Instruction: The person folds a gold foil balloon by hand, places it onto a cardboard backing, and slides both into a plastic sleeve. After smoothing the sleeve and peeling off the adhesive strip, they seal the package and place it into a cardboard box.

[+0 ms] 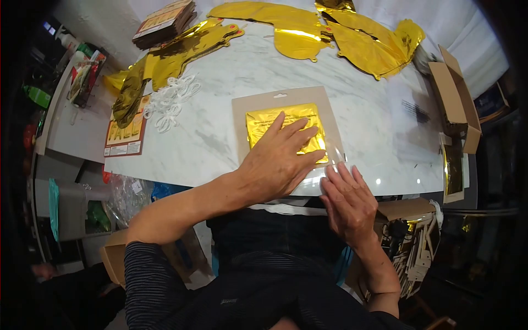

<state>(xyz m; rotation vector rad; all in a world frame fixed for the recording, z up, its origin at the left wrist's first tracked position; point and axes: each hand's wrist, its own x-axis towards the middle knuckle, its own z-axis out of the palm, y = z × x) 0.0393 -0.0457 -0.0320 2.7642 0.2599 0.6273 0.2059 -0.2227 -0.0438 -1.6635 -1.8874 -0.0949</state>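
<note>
A folded gold foil balloon (pixel 258 122) lies on a brown card backing (pixel 333 118) with a hang hole at its top, near the table's front edge. Clear plastic shows at the card's lower right corner. My left hand (pixel 280 159) is open, its spread fingers resting flat over the foil. My right hand (pixel 349 203) is at the table edge by that corner, fingers stretched out, the tips near or on the plastic. Dark print shows on the foil, partly covered by my left fingers.
Flat gold foil balloons (pixel 374 44) lie along the marble table's (pixel 214 132) back. White cord (pixel 170 102) and a printed card (pixel 124 140) are at the left, with stacked cards (pixel 162 25) behind. An open carton (pixel 448 93) stands right; a box of cards (pixel 415 253) sits below.
</note>
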